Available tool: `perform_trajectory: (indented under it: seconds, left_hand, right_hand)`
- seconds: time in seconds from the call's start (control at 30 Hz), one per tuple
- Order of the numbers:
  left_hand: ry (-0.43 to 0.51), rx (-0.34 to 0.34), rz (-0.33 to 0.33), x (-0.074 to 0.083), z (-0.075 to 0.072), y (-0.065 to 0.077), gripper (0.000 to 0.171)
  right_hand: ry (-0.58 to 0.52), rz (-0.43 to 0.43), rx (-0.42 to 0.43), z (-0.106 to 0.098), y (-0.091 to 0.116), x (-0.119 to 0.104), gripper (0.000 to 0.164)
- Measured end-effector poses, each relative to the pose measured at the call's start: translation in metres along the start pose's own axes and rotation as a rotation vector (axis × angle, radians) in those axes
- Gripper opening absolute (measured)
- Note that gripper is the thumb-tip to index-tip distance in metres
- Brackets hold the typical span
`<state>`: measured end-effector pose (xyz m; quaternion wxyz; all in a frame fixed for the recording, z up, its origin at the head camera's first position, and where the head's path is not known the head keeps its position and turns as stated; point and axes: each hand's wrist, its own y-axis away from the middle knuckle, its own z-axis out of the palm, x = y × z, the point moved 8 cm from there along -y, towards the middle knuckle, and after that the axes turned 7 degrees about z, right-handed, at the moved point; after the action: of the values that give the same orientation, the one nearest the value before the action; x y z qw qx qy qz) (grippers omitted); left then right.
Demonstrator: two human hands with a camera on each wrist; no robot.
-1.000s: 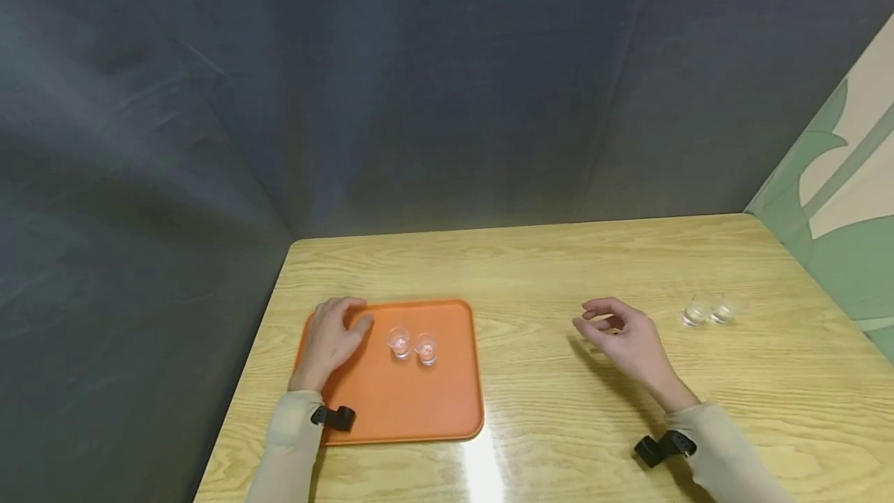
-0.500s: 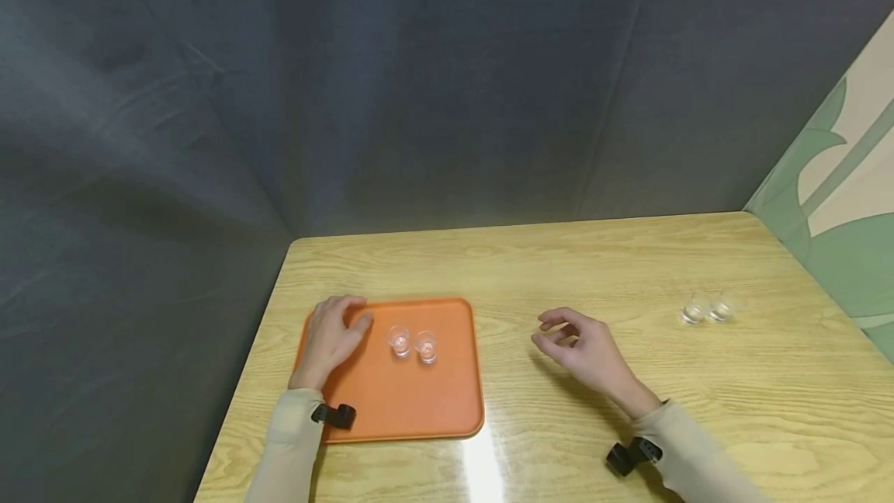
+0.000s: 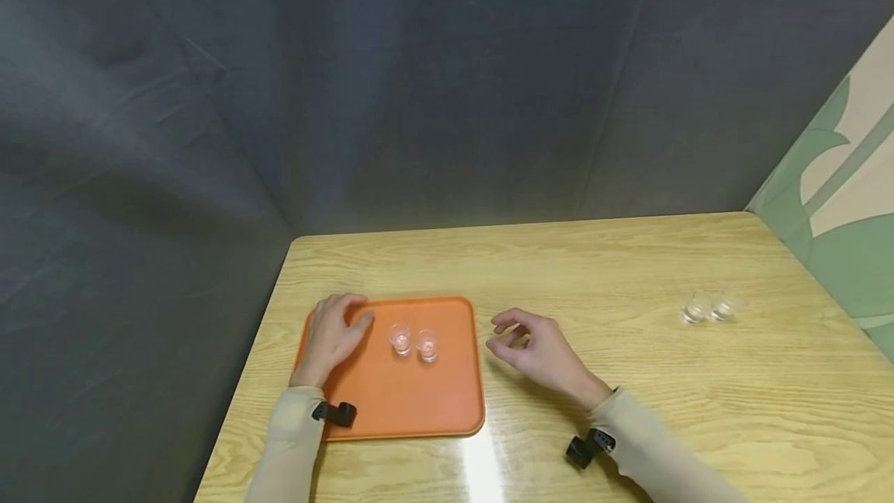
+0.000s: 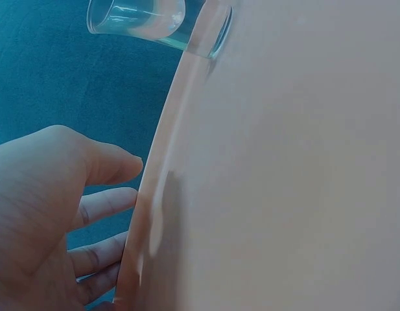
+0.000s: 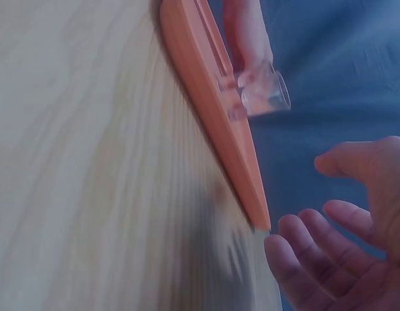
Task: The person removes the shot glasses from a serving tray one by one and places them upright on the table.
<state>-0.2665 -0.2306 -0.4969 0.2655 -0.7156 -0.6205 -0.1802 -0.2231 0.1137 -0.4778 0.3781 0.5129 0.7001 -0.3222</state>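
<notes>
Two small clear glasses stand upright, side by side, on an orange tray (image 3: 398, 410): a left glass (image 3: 401, 341) and a right glass (image 3: 428, 346). My left hand (image 3: 331, 340) is over the tray's left side, fingers loosely bent and apart from the glasses; whether it touches the rim I cannot tell. In the left wrist view a glass (image 4: 138, 18) shows at the top, beyond the thumb. Just off the tray's right edge hovers my right hand (image 3: 538, 348), with thumb and fingers spread and nothing between them. The right wrist view shows overlapping clear glasses (image 5: 264, 94) past that hand.
Two more clear glasses, one glass (image 3: 694, 309) beside another glass (image 3: 722, 307), stand on the right of the wooden table (image 3: 594, 262). A dark curtain (image 3: 447, 84) hangs behind and to the left. A patterned wall (image 3: 852, 254) borders the right side.
My right hand has moved left across the table, from near the right-hand glasses to beside the tray. The left hand and all the glasses stay where they were.
</notes>
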Motion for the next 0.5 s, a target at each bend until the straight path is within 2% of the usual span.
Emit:
perform_trajectory:
  seconds: [0.5]
  left_hand:
    - [0.012,0.001,0.000,-0.002,0.002,0.000,0.038]
  right_hand:
    - [-0.011,-0.049,-0.076,0.042,-0.007,-0.024,0.031]
